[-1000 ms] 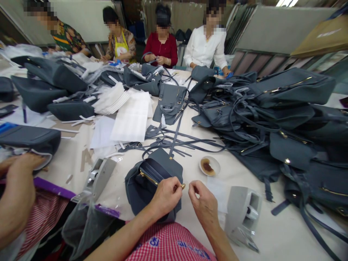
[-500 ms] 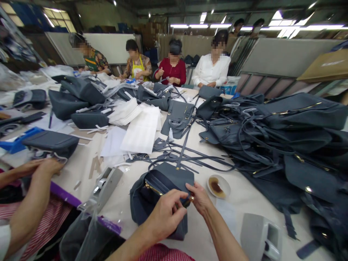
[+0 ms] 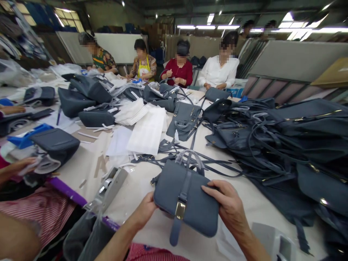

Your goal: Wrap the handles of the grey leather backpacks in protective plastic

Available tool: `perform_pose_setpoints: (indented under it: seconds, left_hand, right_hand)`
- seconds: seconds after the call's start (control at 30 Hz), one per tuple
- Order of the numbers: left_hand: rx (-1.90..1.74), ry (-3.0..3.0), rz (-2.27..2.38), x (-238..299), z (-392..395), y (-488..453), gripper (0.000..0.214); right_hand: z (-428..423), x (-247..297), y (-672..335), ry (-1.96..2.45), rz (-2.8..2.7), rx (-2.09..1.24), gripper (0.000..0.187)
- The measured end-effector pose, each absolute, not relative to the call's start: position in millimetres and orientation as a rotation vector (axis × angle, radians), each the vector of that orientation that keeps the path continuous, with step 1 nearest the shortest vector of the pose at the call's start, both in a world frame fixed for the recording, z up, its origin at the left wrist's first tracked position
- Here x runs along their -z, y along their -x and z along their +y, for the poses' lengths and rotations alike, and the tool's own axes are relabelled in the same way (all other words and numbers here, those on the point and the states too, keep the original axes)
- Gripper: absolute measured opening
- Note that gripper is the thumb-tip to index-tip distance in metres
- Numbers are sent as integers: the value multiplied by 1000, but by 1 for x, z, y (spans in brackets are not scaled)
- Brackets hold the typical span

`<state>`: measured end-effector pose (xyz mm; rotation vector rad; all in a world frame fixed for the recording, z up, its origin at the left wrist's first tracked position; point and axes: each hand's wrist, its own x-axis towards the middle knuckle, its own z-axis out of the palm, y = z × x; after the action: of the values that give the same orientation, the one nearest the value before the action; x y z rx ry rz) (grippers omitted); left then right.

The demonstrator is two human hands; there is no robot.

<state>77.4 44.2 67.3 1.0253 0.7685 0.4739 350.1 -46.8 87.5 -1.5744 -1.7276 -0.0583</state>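
A blue-grey leather bag [image 3: 201, 203] is held up before me, its flap down over the front. Down the flap runs a strap with a gold-coloured buckle [image 3: 179, 210], its loose end hanging below the bag's lower edge. My left hand [image 3: 146, 210] grips the bag's left side, fingers partly hidden behind it. At the right side my right hand [image 3: 228, 199] holds the upper corner, thumb and fingers closed on the edge. Clear plastic wrap [image 3: 190, 157] covers the handle on top.
Dark bags [image 3: 272, 134] are heaped on the right. Two tape dispensers [image 3: 111, 185] [image 3: 273, 241] flank me. White foam sheets [image 3: 148, 130] and loose straps lie ahead. A co-worker's hand [image 3: 27, 166] holds another bag [image 3: 57, 145] at left. Several people sit across the table.
The bag was open with both hands at its flap edge. Now the flap is down, the buckle shows, and my hands hold opposite sides. My left hand has moved left.
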Motion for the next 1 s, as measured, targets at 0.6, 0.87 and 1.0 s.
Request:
perform_pose_setpoints:
  seconds: [0.6, 0.87, 1.0]
  left_hand:
    - [-530, -920, 764, -82, 1, -116, 55]
    - [-361, -899, 800, -106, -16, -128, 30]
    - [-371, -875, 833, -107, -30, -133, 27]
  right_hand:
    - [-70, -64, -346, 1777, -1672, 183, 38]
    - [-75, -50, -359, 1723, -1571, 13, 38]
    - [-79, -44, -360, 1697, -1541, -69, 38]
